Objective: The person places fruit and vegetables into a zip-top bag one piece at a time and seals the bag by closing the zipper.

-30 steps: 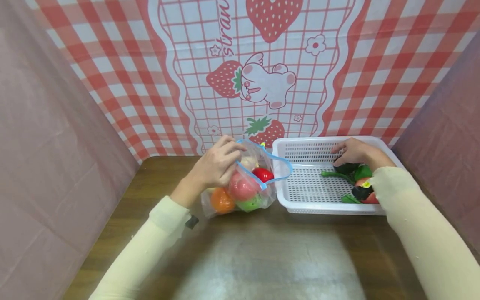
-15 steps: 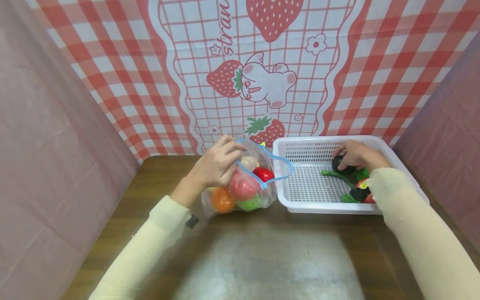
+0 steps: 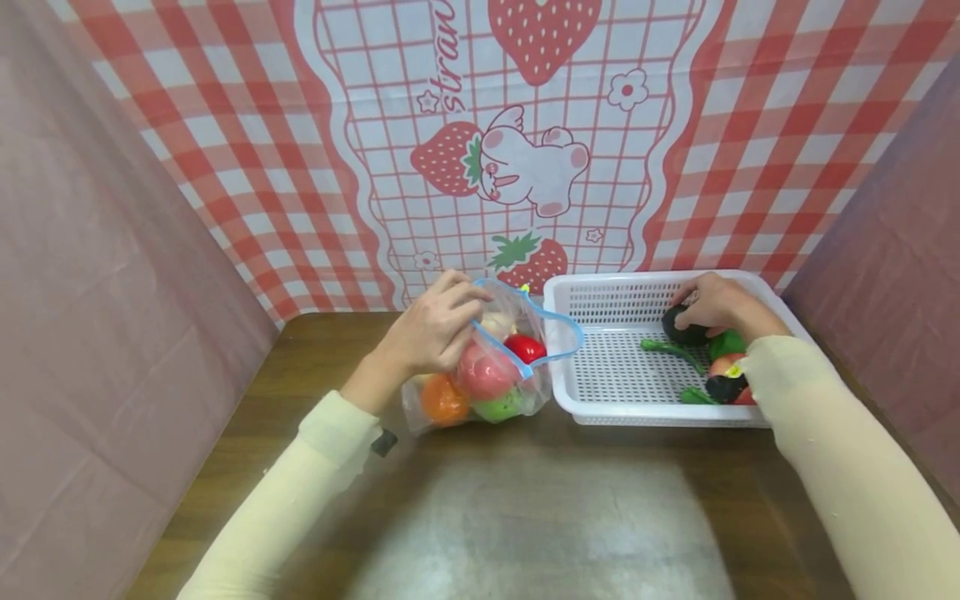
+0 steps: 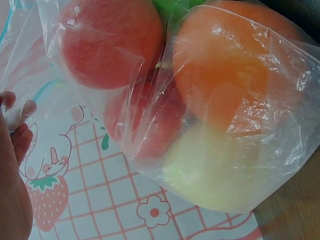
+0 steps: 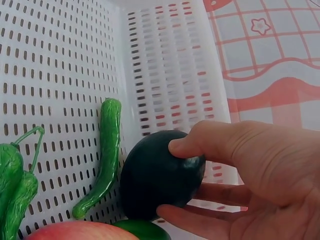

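My left hand (image 3: 442, 321) grips the rim of a clear zip bag (image 3: 536, 402) with a blue closure strip, its mouth gaping to the right. Inside are an orange (image 4: 220, 60), a pink-red round fruit (image 4: 112, 45), a red fruit (image 3: 525, 348), a pale yellowish one (image 4: 215, 170) and something green (image 3: 498, 407). Over at the basket, my right hand (image 3: 716, 304) holds a dark, smooth, egg-shaped avocado (image 5: 155, 175), thumb on top and fingers on the far side. The avocado is just inside the basket's back wall.
The white perforated basket (image 3: 667, 412) stands right of the bag. In it lie a long green vegetable (image 5: 111, 130), green chili peppers (image 5: 10, 175) and a red-yellow fruit (image 5: 80, 232). A checked strawberry cloth (image 3: 540, 158) hangs behind the wooden table (image 3: 555, 517).
My right hand has closed round the avocado, which has tilted up slightly and shows more clearly. The left hand and the bag have kept still.
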`<control>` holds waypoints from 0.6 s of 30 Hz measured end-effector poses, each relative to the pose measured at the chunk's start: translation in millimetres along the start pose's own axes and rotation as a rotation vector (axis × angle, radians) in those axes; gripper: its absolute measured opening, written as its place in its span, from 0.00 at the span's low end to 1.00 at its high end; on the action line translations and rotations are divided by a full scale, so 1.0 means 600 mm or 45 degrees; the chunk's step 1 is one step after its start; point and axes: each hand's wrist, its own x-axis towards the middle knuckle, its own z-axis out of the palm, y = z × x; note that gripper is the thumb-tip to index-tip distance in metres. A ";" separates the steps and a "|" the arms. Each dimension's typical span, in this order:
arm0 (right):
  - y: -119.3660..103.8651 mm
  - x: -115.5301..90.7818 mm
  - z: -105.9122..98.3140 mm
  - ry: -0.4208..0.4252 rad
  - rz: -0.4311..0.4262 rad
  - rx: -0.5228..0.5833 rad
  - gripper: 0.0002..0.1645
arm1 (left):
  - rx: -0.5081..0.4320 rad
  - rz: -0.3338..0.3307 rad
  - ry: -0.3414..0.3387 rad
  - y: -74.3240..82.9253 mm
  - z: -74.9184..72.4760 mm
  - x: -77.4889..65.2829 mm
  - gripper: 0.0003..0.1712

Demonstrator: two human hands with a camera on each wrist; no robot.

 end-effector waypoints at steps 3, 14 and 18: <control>0.000 -0.002 0.000 -0.021 -0.011 -0.015 0.29 | -0.005 0.012 0.010 0.000 0.000 0.000 0.07; -0.005 -0.005 0.013 -0.071 -0.016 -0.119 0.33 | 0.000 0.026 0.013 -0.001 0.002 0.002 0.06; 0.002 -0.008 0.004 -0.045 -0.033 -0.044 0.30 | 0.001 0.025 0.008 0.001 0.003 0.004 0.05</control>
